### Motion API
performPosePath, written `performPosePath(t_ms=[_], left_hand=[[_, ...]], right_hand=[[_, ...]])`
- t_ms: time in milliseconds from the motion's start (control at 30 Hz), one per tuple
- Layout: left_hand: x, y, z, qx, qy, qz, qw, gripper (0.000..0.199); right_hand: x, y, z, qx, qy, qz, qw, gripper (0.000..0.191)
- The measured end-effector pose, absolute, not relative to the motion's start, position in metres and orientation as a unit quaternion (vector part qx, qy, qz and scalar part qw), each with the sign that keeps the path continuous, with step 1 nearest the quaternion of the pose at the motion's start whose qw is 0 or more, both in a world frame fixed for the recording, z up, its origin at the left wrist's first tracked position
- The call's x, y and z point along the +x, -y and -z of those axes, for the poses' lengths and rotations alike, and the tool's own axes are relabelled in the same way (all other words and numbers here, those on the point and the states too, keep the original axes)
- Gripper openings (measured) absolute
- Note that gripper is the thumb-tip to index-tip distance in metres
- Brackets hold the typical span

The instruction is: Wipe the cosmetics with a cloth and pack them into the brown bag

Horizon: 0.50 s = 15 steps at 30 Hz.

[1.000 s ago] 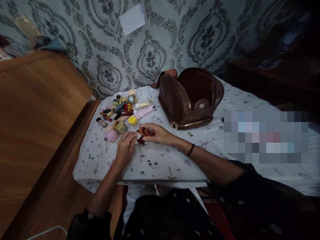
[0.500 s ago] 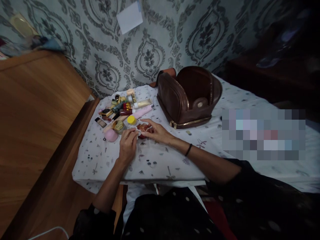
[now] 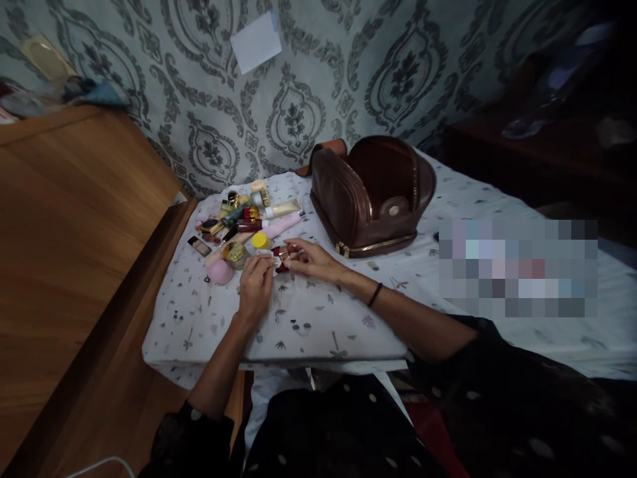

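Edges: a wooden panel [image 3: 89, 219] runs along the 9 o'clock side; open sheet lies at 6 o'clock from the hands.
Item: a small red-and-gold cosmetic [image 3: 283, 257], between both hands.
Fingers: left hand [image 3: 255, 287] and right hand [image 3: 314, 260] pinch it, fingertips together.
Surface: a white printed sheet [image 3: 303, 325], with a heap of cosmetics [image 3: 233, 222] at 11 o'clock and a brown leather zip bag [image 3: 368, 199] at 1 o'clock.
Room: damask wallpaper [image 3: 293, 119] behind.

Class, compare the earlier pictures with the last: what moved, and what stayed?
The left hand and right hand edged slightly forward, keeping the small red-and-gold item between them. The brown leather bag and the scattered cosmetics stayed put.
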<state>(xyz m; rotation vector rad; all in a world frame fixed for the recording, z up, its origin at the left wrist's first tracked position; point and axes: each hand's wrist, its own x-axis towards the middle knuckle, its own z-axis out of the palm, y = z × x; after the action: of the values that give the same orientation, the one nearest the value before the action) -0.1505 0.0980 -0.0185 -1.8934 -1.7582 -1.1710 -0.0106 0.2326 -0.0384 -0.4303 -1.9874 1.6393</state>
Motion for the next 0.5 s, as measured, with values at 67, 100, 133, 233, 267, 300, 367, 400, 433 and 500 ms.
performPosePath(t_ms=[67, 100, 133, 233, 267, 300, 367, 400, 433, 500], left_hand=[[-0.150, -0.099, 0.020, -0.660, 0.611, 0.409, 0.157, 0.015], [-0.150, -0.099, 0.020, -0.661, 0.610, 0.408, 0.159, 0.015], [-0.150, -0.099, 0.021, -0.661, 0.608, 0.408, 0.161, 0.015], [-0.148, -0.098, 0.020, -0.666, 0.605, 0.403, 0.169, 0.015], [-0.148, -0.097, 0.019, -0.668, 0.603, 0.401, 0.171, 0.015], [-0.147, -0.097, 0.018, -0.670, 0.602, 0.399, 0.172, 0.015], [-0.146, -0.095, 0.017, -0.676, 0.599, 0.394, 0.171, 0.016], [-0.146, -0.095, 0.016, -0.679, 0.597, 0.393, 0.169, 0.016], [-0.145, -0.094, 0.016, -0.682, 0.595, 0.391, 0.166, 0.017], [-0.143, -0.093, 0.015, -0.687, 0.591, 0.391, 0.160, 0.017]], right_hand=[[-0.009, -0.233, 0.036, -0.176, 0.764, -0.558, 0.273, 0.054], [-0.009, -0.233, 0.034, -0.181, 0.777, -0.535, 0.277, 0.051], [-0.008, -0.233, 0.032, -0.184, 0.790, -0.515, 0.278, 0.050], [-0.005, -0.231, 0.027, -0.186, 0.817, -0.471, 0.276, 0.054], [-0.004, -0.230, 0.025, -0.186, 0.822, -0.463, 0.274, 0.054], [-0.003, -0.229, 0.023, -0.187, 0.826, -0.457, 0.272, 0.052], [-0.001, -0.228, 0.020, -0.194, 0.830, -0.451, 0.265, 0.046], [-0.001, -0.227, 0.019, -0.203, 0.830, -0.449, 0.261, 0.043], [-0.001, -0.227, 0.018, -0.214, 0.831, -0.446, 0.255, 0.042], [-0.001, -0.226, 0.017, -0.239, 0.832, -0.437, 0.243, 0.041]])
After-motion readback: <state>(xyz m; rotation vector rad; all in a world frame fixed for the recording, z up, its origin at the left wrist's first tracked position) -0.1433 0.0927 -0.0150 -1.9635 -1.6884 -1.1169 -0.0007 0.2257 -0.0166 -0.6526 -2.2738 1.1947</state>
